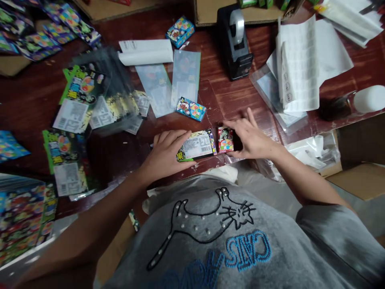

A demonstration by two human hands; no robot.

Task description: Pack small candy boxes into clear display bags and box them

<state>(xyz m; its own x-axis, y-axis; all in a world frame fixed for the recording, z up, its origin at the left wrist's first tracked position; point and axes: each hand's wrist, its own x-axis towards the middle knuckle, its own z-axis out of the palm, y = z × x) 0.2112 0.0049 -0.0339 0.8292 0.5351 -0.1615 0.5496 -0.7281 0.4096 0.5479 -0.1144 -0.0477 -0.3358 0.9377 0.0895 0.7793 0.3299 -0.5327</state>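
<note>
My left hand (168, 154) is closed around the left part of a printed plastic pouch (198, 145), with the thumb along its lower edge and the fingers along its upper edge. A white barcode label covers much of the pouch. Just right of the pouch, my right hand (251, 138) grips a small red printed candy box (225, 139) between thumb and fingers. The box is close to the pouch's right end; whether they touch I cannot tell. A blue candy box (190, 108) lies tilted above the pouch, partly beside clear plastic sleeves (185, 76).
Another blue box (180, 32) lies farther back, near a black tape dispenser (234, 44). Sticker sheets (299, 66) and a white-capped bottle (369, 98) are on the right. Labelled pouches (70, 116) spread over the left, with piled packets (39, 32) behind. The table's front edge runs by my body.
</note>
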